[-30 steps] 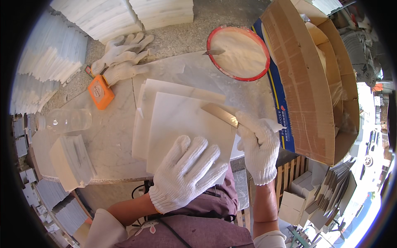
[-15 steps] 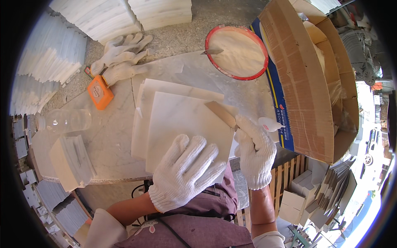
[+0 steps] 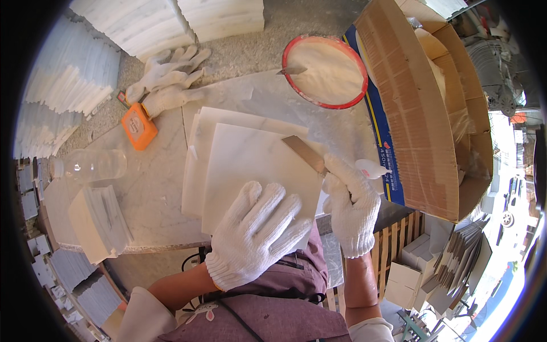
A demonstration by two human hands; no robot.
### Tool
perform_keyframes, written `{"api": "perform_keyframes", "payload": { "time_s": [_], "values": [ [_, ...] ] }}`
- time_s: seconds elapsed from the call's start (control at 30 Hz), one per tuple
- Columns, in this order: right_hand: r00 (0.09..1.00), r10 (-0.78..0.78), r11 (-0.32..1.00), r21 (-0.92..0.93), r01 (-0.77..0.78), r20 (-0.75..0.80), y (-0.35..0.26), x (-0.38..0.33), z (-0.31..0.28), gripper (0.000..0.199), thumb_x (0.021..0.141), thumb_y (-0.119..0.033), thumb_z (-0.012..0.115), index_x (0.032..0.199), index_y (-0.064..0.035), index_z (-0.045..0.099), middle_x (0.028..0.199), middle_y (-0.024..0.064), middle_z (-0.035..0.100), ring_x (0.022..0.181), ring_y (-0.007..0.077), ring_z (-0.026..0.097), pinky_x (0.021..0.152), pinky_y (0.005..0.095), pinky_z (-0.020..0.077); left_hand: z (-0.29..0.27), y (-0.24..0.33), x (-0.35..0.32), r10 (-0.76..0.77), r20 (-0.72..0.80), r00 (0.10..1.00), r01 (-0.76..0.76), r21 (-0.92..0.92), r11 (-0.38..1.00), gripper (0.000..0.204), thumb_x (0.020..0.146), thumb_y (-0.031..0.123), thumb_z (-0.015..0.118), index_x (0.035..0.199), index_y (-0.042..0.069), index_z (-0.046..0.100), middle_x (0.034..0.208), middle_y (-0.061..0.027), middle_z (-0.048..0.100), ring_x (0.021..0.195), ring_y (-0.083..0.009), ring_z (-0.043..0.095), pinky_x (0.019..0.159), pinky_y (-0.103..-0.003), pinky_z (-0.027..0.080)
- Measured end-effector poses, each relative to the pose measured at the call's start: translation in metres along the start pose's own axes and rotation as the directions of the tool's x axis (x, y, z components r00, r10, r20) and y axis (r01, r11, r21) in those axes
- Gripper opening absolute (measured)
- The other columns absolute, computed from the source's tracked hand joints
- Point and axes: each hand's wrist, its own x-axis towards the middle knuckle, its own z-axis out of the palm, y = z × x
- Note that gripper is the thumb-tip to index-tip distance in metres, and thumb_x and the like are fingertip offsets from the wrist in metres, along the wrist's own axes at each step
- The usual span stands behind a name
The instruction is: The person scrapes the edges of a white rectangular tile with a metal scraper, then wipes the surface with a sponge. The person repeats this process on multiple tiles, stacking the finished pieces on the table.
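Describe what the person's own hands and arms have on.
The left hand and right hand wear white knitted gloves with ribbed cuffs; a thin orange edge shows at the left wrist. Pale sleeves end short of the gloves, leaving the forearms partly bare.

"What's different from 1 second ago?"
"The right hand [image 3: 351, 208] has shifted slightly, and the blade [image 3: 305, 154] in its grip slants more steeply away from the person."
"Its shine?"
"The bright gleam nearest that hand has dulled."
"Anything uncovered?"
"The small white bottle [image 3: 372, 169], partly hidden by the right hand then, now shows just beside it."
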Motion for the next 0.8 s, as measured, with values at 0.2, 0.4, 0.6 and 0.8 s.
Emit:
{"api": "perform_keyframes", "payload": {
  "time_s": [0.2, 0.4, 0.6, 0.8],
  "values": [
    [1.0, 0.009, 1.0, 0.002, -0.009, -0.025, -0.001, -0.003, 0.002, 0.03, 0.094, 0.001, 0.054, 0.119, -0.0044, 0.069, 0.086, 0.0055, 0.065, 0.057, 0.0069, 0.055, 0.051, 0.0225, 0.0456, -0.001, 0.0, -0.001, -0.002, 0.005, 1.0, 0.002, 0.004, 1.0, 0.037, 0.062, 0.02, 0.074, 0.099, 0.02, 0.075, 0.111, -0.0102, 0.066, 0.108, -0.0346, 0.062, 0.097, -0.056, 0.047],
    [0.997, -0.03, 0.999, -0.018, 0.032, 0.077, 0.004, 0.007, -0.008, 0.03, 0.092, 0.002, 0.054, 0.118, -0.0041, 0.069, 0.087, 0.0059, 0.065, 0.059, 0.0074, 0.056, 0.052, 0.0221, 0.0447, -0.002, 0.0, 0.001, 0.014, 0.02, 1.0, -0.014, -0.001, 1.0, 0.036, 0.063, 0.017, 0.073, 0.099, 0.019, 0.075, 0.113, -0.01, 0.066, 0.11, -0.0346, 0.061, 0.097, -0.055, 0.047],
    [0.987, -0.02, 1.0, 0.012, 0.019, 0.159, -0.001, 0.002, -0.011, 0.031, 0.092, 0.005, 0.052, 0.117, -0.0043, 0.069, 0.098, 0.0085, 0.069, 0.067, 0.009, 0.06, 0.056, 0.0244, 0.0482, 0.0, 0.002, -0.001, -0.002, -0.019, 1.0, 0.002, -0.004, 1.0, 0.036, 0.063, 0.014, 0.072, 0.098, 0.018, 0.075, 0.113, -0.0106, 0.066, 0.111, -0.0345, 0.061, 0.096, -0.056, 0.048],
    [0.978, -0.208, 0.978, 0.021, 0.207, 0.029, 0.016, -0.001, 0.0, 0.025, 0.093, -0.002, 0.057, 0.114, -0.0037, 0.07, 0.088, 0.007, 0.07, 0.058, 0.0072, 0.058, 0.052, 0.0203, 0.0454, 0.002, 0.0, -0.002, 0.022, -0.037, 0.999, -0.022, 0.011, 1.0, 0.04, 0.062, 0.016, 0.074, 0.101, 0.018, 0.074, 0.112, -0.0106, 0.067, 0.11, -0.0347, 0.061, 0.096, -0.056, 0.048]
  ]
}}
